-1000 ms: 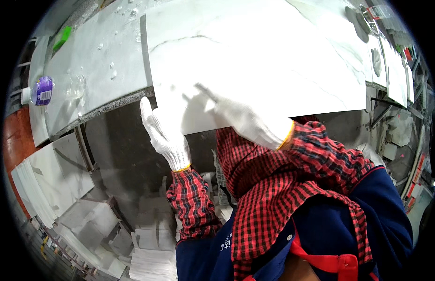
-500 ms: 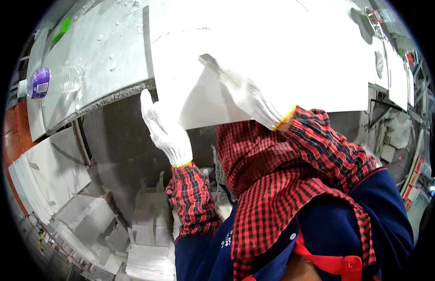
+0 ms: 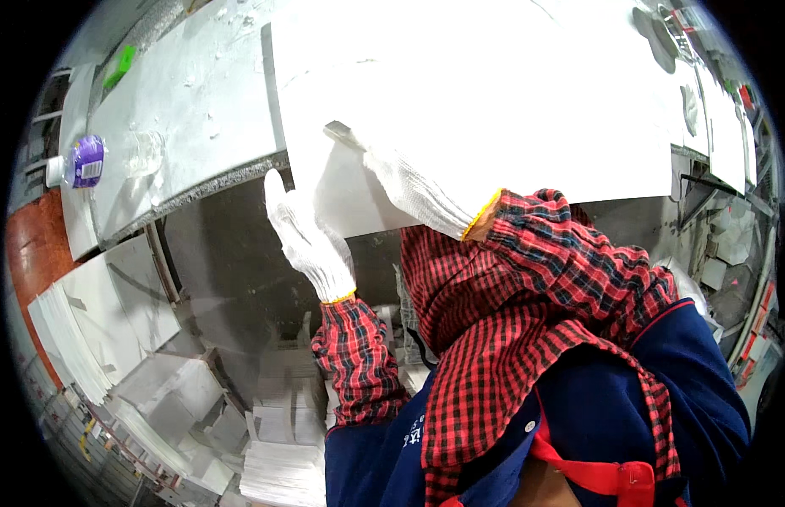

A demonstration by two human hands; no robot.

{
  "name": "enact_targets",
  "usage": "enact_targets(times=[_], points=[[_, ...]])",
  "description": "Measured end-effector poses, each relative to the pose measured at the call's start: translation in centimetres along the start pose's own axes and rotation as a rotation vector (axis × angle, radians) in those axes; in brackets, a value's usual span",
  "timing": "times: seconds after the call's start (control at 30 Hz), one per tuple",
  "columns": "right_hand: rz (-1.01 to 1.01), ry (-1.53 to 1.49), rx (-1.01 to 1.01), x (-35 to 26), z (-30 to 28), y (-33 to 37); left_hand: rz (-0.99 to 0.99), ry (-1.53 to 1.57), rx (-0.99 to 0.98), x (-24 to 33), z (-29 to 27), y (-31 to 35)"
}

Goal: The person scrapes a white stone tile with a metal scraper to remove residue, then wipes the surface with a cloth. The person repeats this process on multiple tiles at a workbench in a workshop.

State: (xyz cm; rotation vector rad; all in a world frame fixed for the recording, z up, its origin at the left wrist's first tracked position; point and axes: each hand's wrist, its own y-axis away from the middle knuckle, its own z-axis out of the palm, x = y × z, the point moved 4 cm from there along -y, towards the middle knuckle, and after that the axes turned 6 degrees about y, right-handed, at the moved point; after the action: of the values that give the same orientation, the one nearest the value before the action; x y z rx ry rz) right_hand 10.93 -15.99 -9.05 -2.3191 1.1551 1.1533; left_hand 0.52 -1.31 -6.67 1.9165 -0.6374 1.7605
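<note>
A large, brightly lit white board (image 3: 494,127) lies across the work surface in front of me, its near edge overhanging. My left hand (image 3: 306,241), in a white knit glove, rests at the board's near left corner with a finger stretched out along the side edge; it is open. My right hand (image 3: 414,194), also gloved, lies over the board near its left part, fingers together and pointing left. At its fingertips shows a small flat grey piece (image 3: 340,133), whose kind I cannot make out. The right hand's shadow falls on the board below it.
Left of the board is a dusty pale worktop (image 3: 198,101) with white crumbs, a clear plastic bottle (image 3: 88,160) lying on its side, and a green object (image 3: 119,66). Stacked white boards (image 3: 80,338) stand lower left. More white sheets (image 3: 278,473) sit below my left arm.
My right hand has slid left and slightly nearer across the board with the grey piece. My left hand stays at the corner. The whole view has shifted a little.
</note>
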Motion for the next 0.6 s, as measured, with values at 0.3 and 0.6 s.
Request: enact_targets(times=[0.3, 0.6], points=[[0.133, 0.171, -0.118, -2.1, -10.3, 8.6, 0.149, -0.397, -0.054, 1.4, -0.2, 0.3], [0.194, 0.259, -0.001, -1.0, -11.3, 12.6, 0.745, -0.781, -0.589, 6.9, 3.8, 4.0]])
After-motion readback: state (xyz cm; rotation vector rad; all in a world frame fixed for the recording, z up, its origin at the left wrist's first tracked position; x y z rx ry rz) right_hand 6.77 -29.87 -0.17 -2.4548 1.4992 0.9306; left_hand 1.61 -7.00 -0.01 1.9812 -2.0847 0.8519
